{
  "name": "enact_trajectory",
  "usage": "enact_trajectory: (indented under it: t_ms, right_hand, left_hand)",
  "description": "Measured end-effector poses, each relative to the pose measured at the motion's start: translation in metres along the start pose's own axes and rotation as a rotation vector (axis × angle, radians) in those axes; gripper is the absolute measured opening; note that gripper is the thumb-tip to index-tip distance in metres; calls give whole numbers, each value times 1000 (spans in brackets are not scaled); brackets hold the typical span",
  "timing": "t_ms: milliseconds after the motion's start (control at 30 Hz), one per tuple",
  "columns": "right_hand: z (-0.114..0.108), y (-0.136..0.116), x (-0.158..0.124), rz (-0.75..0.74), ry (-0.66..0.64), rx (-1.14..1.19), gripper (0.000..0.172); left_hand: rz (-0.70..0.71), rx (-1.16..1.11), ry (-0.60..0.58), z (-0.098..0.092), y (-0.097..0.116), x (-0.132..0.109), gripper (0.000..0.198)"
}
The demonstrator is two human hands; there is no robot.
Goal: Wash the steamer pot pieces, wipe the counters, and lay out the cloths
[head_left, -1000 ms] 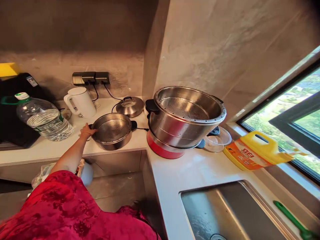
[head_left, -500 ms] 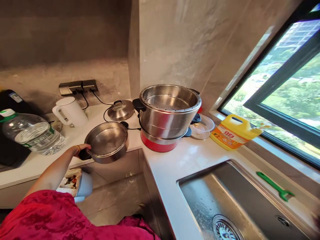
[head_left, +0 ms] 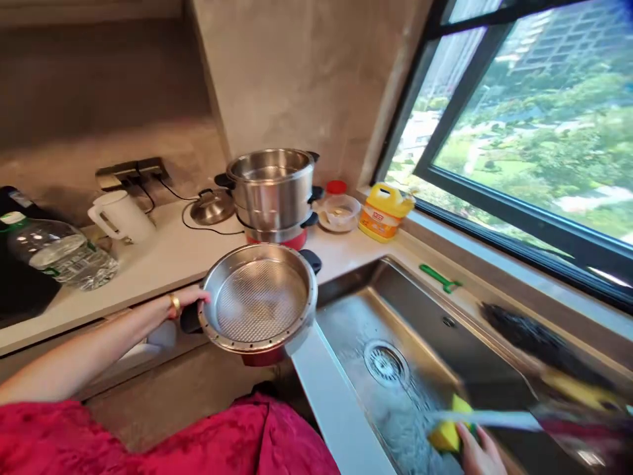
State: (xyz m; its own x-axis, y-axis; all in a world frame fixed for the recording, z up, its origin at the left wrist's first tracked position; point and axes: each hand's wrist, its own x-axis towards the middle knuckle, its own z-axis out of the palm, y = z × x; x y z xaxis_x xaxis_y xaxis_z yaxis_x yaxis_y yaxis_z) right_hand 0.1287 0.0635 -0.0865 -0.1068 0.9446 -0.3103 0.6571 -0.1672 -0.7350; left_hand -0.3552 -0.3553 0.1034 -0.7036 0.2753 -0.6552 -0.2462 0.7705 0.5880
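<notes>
My left hand (head_left: 190,300), a gold ring on one finger, grips the black side handle of a perforated steel steamer tray (head_left: 262,300). The tray hangs tilted in the air over the counter corner, just left of the steel sink (head_left: 395,310). At the bottom right my right hand (head_left: 477,452) shows only in part, its fingers closed on a yellow sponge (head_left: 448,429) low inside the sink. A pale blurred streak crosses just above the sponge. My red sleeve fills the bottom left.
A stacked steel steamer pot on a red base (head_left: 271,188) stands at the back corner, with a lid (head_left: 212,206), white kettle (head_left: 121,218) and water bottle (head_left: 59,254) to its left. Yellow detergent jug (head_left: 383,211), glass bowl (head_left: 339,211), green tool (head_left: 440,278) and a dark blurred object (head_left: 539,343) line the window side.
My left hand took the tray's handle, lifted the tray off the left counter and carried it right toward the sink. The view swung right, and my right hand with the sponge came into view.
</notes>
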Motion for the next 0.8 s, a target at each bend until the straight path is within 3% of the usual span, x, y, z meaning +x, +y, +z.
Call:
enact_trajectory:
  t_ms: [67,200,300,400,467,567,733,800]
  right_hand:
    - [-8,-12,-6,93,99,228,86]
    - [-41,-31,-17,55,171,553,83]
    - [-76,-30,-22,-38,311,591,78]
    - [-96,-19,-24,-130,429,476,72]
    - [-91,-11,-22,-198,423,442,67]
    - [-59,-2,-17,-225,314,373,55]
    - [1,4,-3,107,209,-89,40]
    - [17,1,7,134,189,-124,41]
  left_hand:
    - [93,31,-133,53,39,-1,17]
    - [332,196,-366,176,116,-6,30]
    - [464,434,-380,261,157,-19,42]
    - [507,657,-393,328,180,-30,47]
    - [523,747,-413,364,188,-33,54]
    - [549,861,-417,405,194,-36,62]
    - [575,1034,-424,454,186,-39,62]
    - [572,1081,-412,469,177,-40,64]
